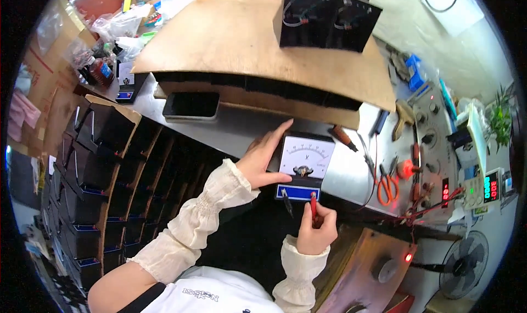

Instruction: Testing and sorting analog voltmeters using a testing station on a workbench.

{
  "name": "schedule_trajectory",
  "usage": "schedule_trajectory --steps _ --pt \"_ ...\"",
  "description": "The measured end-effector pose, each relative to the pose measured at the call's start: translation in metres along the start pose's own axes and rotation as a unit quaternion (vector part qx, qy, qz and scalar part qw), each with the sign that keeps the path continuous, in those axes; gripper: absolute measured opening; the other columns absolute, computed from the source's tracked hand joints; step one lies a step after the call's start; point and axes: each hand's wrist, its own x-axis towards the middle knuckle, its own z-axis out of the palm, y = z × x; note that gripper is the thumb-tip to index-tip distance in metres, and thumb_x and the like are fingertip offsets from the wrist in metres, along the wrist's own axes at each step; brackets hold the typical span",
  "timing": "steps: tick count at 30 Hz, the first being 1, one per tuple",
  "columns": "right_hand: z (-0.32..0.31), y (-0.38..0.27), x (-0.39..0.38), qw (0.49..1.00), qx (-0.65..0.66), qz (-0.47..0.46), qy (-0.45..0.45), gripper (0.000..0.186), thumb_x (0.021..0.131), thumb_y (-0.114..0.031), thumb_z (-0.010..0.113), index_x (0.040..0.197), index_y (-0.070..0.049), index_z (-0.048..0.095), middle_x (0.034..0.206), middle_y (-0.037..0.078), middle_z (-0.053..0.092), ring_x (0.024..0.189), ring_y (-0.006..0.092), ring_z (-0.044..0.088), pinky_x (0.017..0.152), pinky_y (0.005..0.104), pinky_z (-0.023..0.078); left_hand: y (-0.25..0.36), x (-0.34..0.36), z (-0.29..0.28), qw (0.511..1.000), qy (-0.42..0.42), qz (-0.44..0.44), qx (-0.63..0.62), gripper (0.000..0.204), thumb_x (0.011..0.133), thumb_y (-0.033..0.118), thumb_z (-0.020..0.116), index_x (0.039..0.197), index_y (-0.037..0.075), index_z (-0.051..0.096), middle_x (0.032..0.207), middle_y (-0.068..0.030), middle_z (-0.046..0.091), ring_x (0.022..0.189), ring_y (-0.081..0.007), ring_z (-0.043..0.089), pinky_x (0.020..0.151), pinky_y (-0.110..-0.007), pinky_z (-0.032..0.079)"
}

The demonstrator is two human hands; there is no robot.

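Observation:
A panel voltmeter (305, 157) with a white dial and a blue lower strip (298, 193) lies at the front edge of the metal bench. My left hand (262, 160) rests along its left side, thumb and forefinger spread, the thumb tip touching the meter near the dial's lower corner. Below, my right hand (317, 230) pinches a red test clip (313, 203) against the right terminal on the blue strip. A black test clip (287, 203) hangs from the left terminal with no hand on it.
Beyond the meter, a wooden board (219, 38) bears black meter boxes (329, 19). A phone (191, 105) lies to its left. Orange-handled scissors (387, 188), a screwdriver (345, 137) and a power supply (431, 121) stand right. Stacked black meters (104, 187) fill the left.

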Motion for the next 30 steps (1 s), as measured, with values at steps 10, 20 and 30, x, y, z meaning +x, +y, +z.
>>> schedule_trajectory --steps 10,20,30 --pt "-0.019 0.001 -0.03 0.983 0.135 0.021 -0.121 0.032 0.079 -0.007 0.08 0.103 0.003 0.062 0.086 0.01 0.067 0.073 0.0172 0.062 0.069 0.0295 0.053 0.013 -0.04 0.026 0.983 0.184 -0.001 0.003 0.084 0.059 0.027 0.083 0.126 -0.005 0.045 0.119 -0.0241 0.05 0.11 -0.0433 0.052 0.096 -0.047 0.043" --pt "0.014 0.027 -0.022 0.939 0.046 -0.179 -0.289 0.014 0.083 -0.004 0.077 0.09 0.002 0.066 0.079 0.007 0.068 0.069 0.0106 0.062 0.066 0.0244 0.053 0.146 -0.233 -0.191 0.672 0.546 -0.134 0.482 0.078 0.06 0.035 0.083 0.122 -0.002 0.052 0.113 -0.0186 0.054 0.102 -0.0375 0.054 0.09 -0.044 0.044" --pt "0.014 0.041 0.007 0.925 -0.126 -0.267 -0.238 0.019 0.082 -0.016 0.08 0.087 -0.003 0.068 0.078 0.009 0.071 0.068 0.0145 0.068 0.063 0.028 0.056 0.1 -0.344 -0.486 0.334 0.228 -0.239 0.883 0.086 0.086 -0.002 0.055 0.152 0.04 0.02 0.129 -0.0236 0.053 0.088 -0.0371 0.069 0.078 -0.044 0.058"
